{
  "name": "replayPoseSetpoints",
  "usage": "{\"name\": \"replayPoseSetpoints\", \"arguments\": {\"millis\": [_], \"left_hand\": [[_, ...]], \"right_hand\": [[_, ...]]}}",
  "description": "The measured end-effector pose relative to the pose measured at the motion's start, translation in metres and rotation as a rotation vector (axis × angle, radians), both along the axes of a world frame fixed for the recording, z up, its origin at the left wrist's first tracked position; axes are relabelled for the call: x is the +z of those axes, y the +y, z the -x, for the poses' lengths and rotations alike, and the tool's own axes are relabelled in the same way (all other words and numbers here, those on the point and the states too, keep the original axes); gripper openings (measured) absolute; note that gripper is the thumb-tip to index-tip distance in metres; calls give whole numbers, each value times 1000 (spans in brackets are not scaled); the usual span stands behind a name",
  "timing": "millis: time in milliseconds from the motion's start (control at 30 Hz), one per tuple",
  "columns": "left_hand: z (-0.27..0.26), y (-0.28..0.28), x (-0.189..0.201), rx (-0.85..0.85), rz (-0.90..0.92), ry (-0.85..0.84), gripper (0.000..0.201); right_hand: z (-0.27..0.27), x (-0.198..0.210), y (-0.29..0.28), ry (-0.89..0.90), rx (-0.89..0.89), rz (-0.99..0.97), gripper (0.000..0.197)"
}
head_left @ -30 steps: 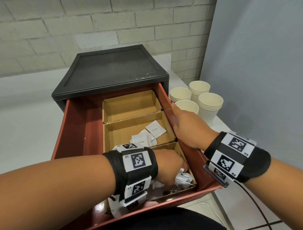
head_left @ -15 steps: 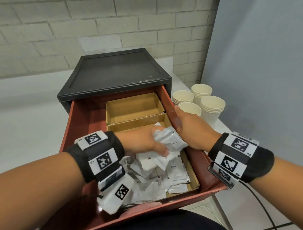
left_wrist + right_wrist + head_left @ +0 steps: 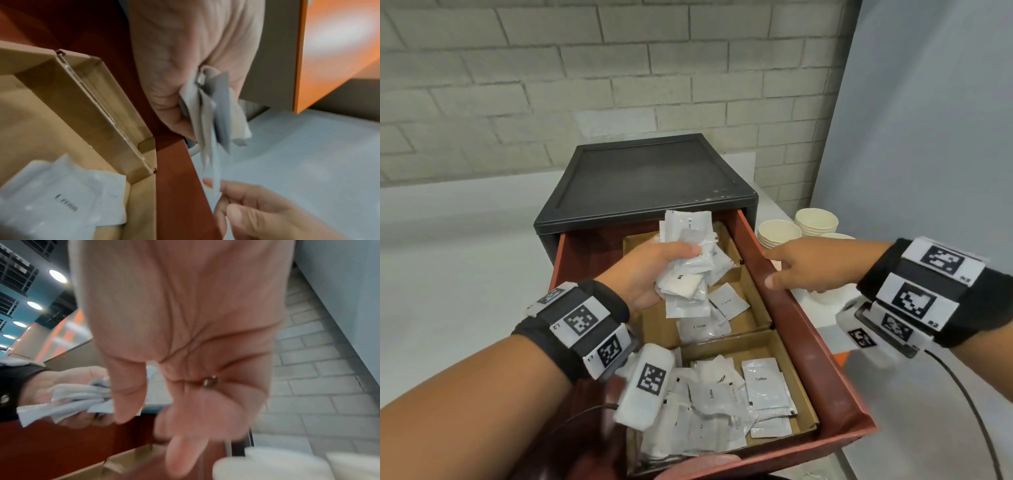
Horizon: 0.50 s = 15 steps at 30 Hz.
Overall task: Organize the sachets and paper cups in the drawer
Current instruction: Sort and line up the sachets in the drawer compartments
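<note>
My left hand [image 3: 650, 274] grips a bunch of white sachets [image 3: 688, 263] in the air above the middle and far cardboard compartments of the red drawer [image 3: 794, 329]. In the left wrist view the sachets [image 3: 213, 105] hang from under the palm. More sachets [image 3: 722, 404], some marked Coffee, fill the near compartment. A few marked Cream [image 3: 726, 301] lie in the middle one. My right hand [image 3: 791, 270] hovers over the drawer's right rim, fingers relaxed, holding nothing. Stacks of paper cups [image 3: 780, 233] stand right of the drawer, partly hidden by that hand.
The drawer is pulled out of a black cabinet [image 3: 647, 178] that stands on a pale counter [image 3: 465, 260] against a brick wall. A grey panel [image 3: 928, 137] rises close on the right, behind the cups.
My left hand has lifted a bunch of sachets out of the near compartment and carried it up and farther back. My right hand has come off the drawer's right rim.
</note>
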<state>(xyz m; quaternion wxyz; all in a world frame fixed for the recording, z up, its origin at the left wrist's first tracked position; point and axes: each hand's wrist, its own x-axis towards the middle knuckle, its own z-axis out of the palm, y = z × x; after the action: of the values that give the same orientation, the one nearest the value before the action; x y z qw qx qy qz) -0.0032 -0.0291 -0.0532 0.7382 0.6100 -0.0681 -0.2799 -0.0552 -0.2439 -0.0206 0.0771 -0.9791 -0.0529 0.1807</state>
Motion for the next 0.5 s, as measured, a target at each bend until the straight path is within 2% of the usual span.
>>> {"name": "replayPoseSetpoints", "arguments": {"millis": [67,133,267,367,500], "left_hand": [[-9,3,5,114,81,30,17],[-20,8,7,207,152,49,30],[-37,17,8,321,281,100,44],[-44,20,5,381,401,119,41],[-41,19,-1,378,523,91,19]], "right_hand": [[-8,20,5,10,29,45,52],[-15,40,14,-26,58,51,55],[-31,70,38,-165,75,-76,50],[-45,62,64,-182,31,-287,56],[-61,23,97,-155,-22,-518,56]]}}
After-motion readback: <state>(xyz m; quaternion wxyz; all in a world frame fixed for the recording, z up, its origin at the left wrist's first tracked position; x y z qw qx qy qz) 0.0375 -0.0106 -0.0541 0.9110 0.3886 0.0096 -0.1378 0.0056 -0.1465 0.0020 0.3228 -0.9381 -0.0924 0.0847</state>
